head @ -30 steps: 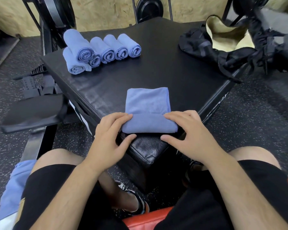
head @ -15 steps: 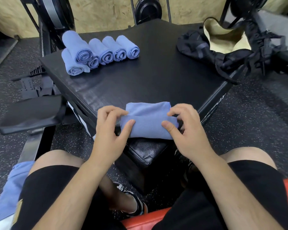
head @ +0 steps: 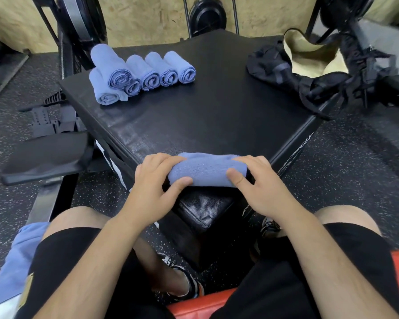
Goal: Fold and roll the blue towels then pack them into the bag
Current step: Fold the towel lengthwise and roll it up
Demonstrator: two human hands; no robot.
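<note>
Left hand (head: 157,180) and right hand (head: 256,180) grip the towel (head: 207,171) ends, with the roll at the bench (head: 217,116) near corner. Risk: uneven pressure could loosen the roll or tip it off the edge.

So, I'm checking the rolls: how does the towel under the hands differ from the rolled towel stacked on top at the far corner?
The towel under the hands is gripped by the left hand and right hand; the stacked towel lies untouched. The first lies crosswise on the black box at its near corner, ends covered; the stacked towel rests on other rolls, spiral end facing the camera. Both are the same blue cloth.
</note>
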